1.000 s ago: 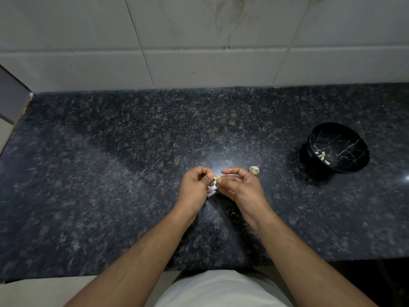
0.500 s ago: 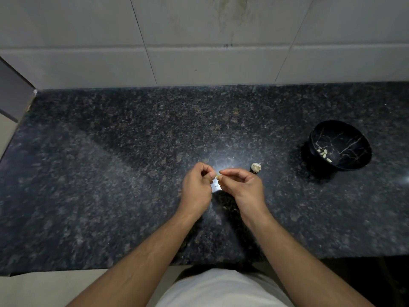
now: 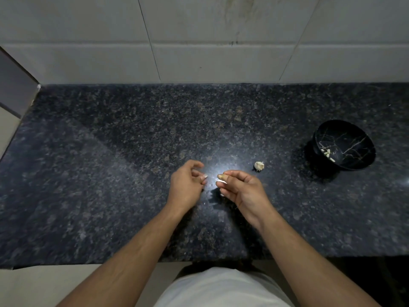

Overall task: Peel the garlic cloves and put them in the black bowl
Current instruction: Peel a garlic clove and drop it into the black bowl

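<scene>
Garlic clove (image 3: 220, 175) sits pinched in your right hand (image 3: 241, 189); your left hand (image 3: 188, 185) hangs loose, empty. Small, slick once peeled: grip its sides firmly.

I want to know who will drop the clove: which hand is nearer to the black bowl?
The right hand, pinching a garlic clove, is nearer the black bowl. The left hand is farther left.

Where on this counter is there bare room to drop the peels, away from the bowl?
The widest bare patch is the counter left of the left hand, out to the wall corner. The strip along the tiled wall is bare too. It is crowded rightwards: right hand, garlic piece, black bowl.
</scene>
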